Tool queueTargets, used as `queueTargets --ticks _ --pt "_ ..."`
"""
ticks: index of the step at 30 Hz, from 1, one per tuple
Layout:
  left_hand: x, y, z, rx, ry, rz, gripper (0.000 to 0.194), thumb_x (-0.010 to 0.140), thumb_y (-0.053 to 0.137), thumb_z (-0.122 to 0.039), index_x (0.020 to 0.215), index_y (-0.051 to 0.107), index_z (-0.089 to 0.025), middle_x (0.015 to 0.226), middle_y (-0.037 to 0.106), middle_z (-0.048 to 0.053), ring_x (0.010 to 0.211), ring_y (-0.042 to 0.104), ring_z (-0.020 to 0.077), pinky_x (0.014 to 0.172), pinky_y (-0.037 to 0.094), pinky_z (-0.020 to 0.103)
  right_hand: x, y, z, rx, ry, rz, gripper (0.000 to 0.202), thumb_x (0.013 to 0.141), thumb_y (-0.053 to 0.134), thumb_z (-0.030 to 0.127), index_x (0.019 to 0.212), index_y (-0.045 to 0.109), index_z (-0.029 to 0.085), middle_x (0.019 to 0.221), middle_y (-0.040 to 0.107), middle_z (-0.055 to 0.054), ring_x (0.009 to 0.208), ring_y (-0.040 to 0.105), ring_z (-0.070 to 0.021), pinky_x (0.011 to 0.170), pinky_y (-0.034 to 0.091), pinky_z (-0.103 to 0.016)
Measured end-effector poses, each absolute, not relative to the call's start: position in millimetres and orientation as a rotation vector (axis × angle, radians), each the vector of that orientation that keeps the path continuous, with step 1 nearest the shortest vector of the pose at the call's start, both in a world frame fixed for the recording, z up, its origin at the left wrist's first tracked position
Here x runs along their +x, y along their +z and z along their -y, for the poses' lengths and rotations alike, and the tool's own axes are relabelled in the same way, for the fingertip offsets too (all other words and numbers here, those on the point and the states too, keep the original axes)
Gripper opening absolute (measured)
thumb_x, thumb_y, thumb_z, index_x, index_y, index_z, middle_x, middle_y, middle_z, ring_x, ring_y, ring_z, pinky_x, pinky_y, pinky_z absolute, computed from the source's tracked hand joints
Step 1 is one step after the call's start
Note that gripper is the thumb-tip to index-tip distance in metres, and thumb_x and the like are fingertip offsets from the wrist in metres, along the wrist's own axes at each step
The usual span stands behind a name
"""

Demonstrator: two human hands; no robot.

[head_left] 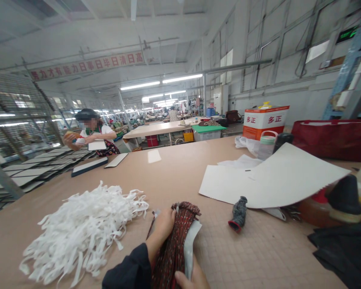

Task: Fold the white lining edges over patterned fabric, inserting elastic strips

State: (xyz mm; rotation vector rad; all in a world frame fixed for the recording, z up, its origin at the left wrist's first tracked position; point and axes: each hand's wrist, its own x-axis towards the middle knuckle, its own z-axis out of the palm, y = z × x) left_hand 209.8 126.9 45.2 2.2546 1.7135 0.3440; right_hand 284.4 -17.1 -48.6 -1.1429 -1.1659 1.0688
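Note:
A gathered bundle of dark red and brown patterned fabric (180, 241) stands at the bottom centre, between my two hands. My left hand (165, 224) is closed on its upper left side, with the fingertips hidden behind the folds. Lower down on the right, my right hand (194, 277) grips the bundle together with a pale grey-white strip (190, 245), thumb in front. Left of the bundle lies a big heap of white ribbon strips (81, 233). To the right, a rolled dark grey glove (239, 213) with a red edge rests on the brown table (180, 168).
A large curved white sheet (267, 176) covers the right side. Behind it are a cup (266, 146), a white-orange box (264, 122) and a red bag (331, 138). Black cloth (345, 249) lies lower right. Across the table's far left edge, a person (93, 132) handles a white panel.

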Motion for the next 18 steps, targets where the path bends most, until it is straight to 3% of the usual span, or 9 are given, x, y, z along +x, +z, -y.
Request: queueTargets --ticks 10,14,18 --pt "214 43 -113 2.404 0.258 -1.797 0.031 0.09 0.033 -0.027 0.091 0.061 -0.014 0.095 0.065 0.011 0.093 0.058 0.0201 0.08 0.039 0.028 284 -49 16 -1.225 1.089 1.184 0.065 0.064 0.055 0.032 0.125 0.045 0.01 0.116 0.059 -0.013 0.109 0.051 -0.0294 0.096 0.036 -0.037" --pt "217 54 -105 2.425 0.274 -1.749 0.036 0.091 0.029 -0.035 0.095 0.061 -0.018 0.094 0.066 0.008 0.088 0.06 0.0182 0.076 0.04 0.026 285 -51 17 -1.205 1.084 1.192 0.064 0.065 0.057 0.033 0.124 0.045 0.012 0.116 0.058 -0.014 0.109 0.051 -0.0303 0.095 0.037 -0.038" --pt "226 69 -98 2.449 0.337 -1.731 0.05 0.089 0.023 -0.051 0.104 0.059 -0.019 0.101 0.063 0.009 0.096 0.057 0.0211 0.081 0.04 0.03 288 -55 15 -1.223 1.098 1.219 0.065 0.064 0.056 0.032 0.124 0.045 0.01 0.116 0.058 -0.014 0.11 0.051 -0.0296 0.094 0.037 -0.037"
